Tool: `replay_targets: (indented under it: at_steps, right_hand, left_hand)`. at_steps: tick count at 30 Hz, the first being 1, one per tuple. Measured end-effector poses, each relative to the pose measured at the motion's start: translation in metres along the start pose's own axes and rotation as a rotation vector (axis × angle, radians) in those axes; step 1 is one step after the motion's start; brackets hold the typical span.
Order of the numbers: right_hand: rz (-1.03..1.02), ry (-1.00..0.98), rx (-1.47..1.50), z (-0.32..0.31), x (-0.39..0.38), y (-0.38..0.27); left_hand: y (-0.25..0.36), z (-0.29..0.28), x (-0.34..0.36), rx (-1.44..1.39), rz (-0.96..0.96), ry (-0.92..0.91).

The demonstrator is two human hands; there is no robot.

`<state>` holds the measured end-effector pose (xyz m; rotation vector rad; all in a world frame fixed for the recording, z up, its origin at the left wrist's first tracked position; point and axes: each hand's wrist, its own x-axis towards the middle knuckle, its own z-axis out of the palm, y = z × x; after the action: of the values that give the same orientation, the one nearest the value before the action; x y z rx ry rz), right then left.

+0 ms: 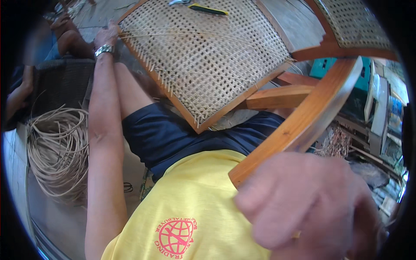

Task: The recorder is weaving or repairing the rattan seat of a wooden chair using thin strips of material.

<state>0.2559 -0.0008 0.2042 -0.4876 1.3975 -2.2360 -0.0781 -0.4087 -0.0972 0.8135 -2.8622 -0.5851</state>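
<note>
Across my lap rests a wooden chair seat frame (167, 93) filled with woven cane mesh (212, 60). Loose cane strands (186, 33) cross the mesh from the left rail toward the right corner, and short ends stick up along the lower-left rail. My left hand (106, 37), with a metal watch at its wrist, is at the left rail beside those strands; its fingers look curled, their grip partly hidden. Close to the camera, my right hand (303, 203) is raised and blurred, its fingers curled, a small pale bit showing beneath. It overlaps the lower end of a wooden chair arm (299, 119).
A large cane coil (58, 151) lies to my left, below a dark woven seat (63, 84). A yellow-and-black handled tool (209, 9) rests on the mesh. The cane backrest (362, 24) rises at upper right, near a green crate (320, 68). Another person's arm (19, 93) shows far left.
</note>
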Motion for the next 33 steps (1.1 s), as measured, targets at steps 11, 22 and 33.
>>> replay_targets:
  at_steps: [11, 22, 33]
  right_hand:
    - [-0.348, 0.236, -0.166, -0.087, -0.093, 0.031]
    - [0.31, 0.441, -0.671, -0.103, -0.115, 0.168]
    - [-0.349, 0.726, -1.267, -0.16, 0.081, 0.203]
  left_hand:
    - [-0.015, -0.033, -0.034, -0.024, 0.005, 0.222]
    - [0.106, -0.006, -0.158, -0.451, 0.747, 0.138]
    - [0.134, 0.015, -0.238, -0.243, 0.91, -0.209]
